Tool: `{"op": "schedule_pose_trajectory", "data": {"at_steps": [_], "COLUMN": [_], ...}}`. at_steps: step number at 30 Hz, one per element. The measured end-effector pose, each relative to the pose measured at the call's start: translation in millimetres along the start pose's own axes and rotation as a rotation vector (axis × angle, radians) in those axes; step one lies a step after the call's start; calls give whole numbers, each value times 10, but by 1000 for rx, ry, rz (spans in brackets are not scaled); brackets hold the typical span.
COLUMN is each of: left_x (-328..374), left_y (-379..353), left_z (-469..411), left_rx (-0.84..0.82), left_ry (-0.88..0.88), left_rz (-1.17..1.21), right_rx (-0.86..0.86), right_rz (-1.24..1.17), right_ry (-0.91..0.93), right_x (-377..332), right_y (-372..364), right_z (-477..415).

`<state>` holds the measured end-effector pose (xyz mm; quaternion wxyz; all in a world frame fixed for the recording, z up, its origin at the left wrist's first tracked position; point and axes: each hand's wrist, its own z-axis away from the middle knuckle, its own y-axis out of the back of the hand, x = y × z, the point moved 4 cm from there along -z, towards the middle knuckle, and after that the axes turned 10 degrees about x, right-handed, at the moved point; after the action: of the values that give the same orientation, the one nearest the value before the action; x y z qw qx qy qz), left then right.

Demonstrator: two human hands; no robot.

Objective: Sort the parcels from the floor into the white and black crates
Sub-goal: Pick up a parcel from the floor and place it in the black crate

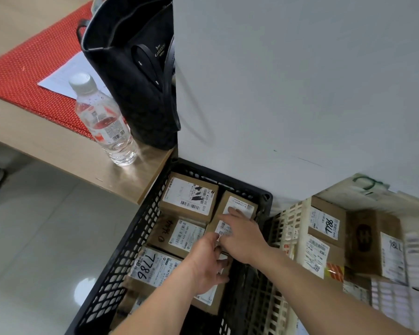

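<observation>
The black crate (131, 250) holds about six brown parcels (186, 197); the white crate (300, 213) shows two. In the black crate, the left hand (203, 267) grips a small parcel (224, 229); the right hand (240, 235) lies flat on it.

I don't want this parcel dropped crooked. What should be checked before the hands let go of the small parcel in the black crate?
1. Small parcel is inside the black crate: ok.
2. Left hand grips it: ok.
3. Right hand rests on top, fingers straight: ok.
4. Label faces up: ok.
5. Parcel sits flat among its neighbours: cannot tell, the hands cover it.
</observation>
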<state>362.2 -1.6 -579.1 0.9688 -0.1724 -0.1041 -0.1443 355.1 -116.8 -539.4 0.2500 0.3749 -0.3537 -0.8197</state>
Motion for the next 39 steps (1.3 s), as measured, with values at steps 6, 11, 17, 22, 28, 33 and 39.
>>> {"op": "schedule_pose_trajectory", "data": {"at_steps": [6,11,17,22,28,33,39], "left_x": [138,512,890,1006,925,804,488], "left_y": [132,321,554,657,795,1056,1672], "left_z": [316,773,1541,2238,2878,3270,3868], "left_rx": [183,331,497,620,673,718,792], "left_ry": [-105,-583,-793,-953,-1077,-1147,-1226], "left_rz": [-318,-744,-902,-930,-903,-886,-818], "right_rx": [20,131,237,269,321,362,376], "right_rz": [-79,-209,-371,-427,-434,-436,-427], "right_ry": [-31,-27,48,150,275,351,467], "right_x": [-64,-265,-670,-1109,-1620,-1984,-2532], "right_y": [51,216,474,663,799,864,681], "right_z": [130,282,511,779,1153,1508,2023]}}
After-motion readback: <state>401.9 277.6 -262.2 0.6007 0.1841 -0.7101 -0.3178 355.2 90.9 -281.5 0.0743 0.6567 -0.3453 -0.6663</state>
